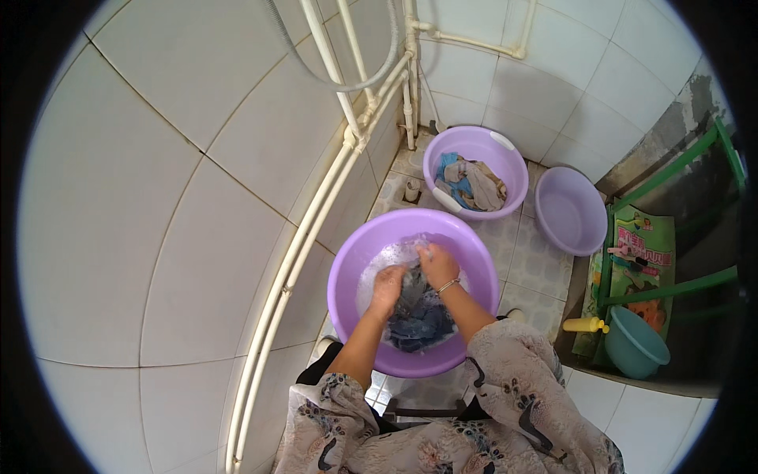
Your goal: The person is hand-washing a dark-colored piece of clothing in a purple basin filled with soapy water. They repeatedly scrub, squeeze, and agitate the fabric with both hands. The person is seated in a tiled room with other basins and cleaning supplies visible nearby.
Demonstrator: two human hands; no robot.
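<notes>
A large purple basin [347, 340] stands on the floor in front of me, with whitish, sudsy water [377, 265] inside. In it lies a wet dark grey-blue garment [421, 320], bunched up toward the near side. My left hand [388, 288] is closed on the left edge of the raised part of this cloth. Opposite it, my right hand [438, 266], with a bracelet at the wrist, is closed on the cloth's upper right part. The fingertips of both hands are partly hidden by the cloth and foam.
Behind stands a purple tub [517, 178] with blue and beige clothes [474, 186]. Right of it leans a lilac basin [570, 209]. A green-framed rack [671, 288] at the right bears a teal bowl [636, 347] and a yellow bottle [583, 325]. White pipes [316, 209] run along the left wall.
</notes>
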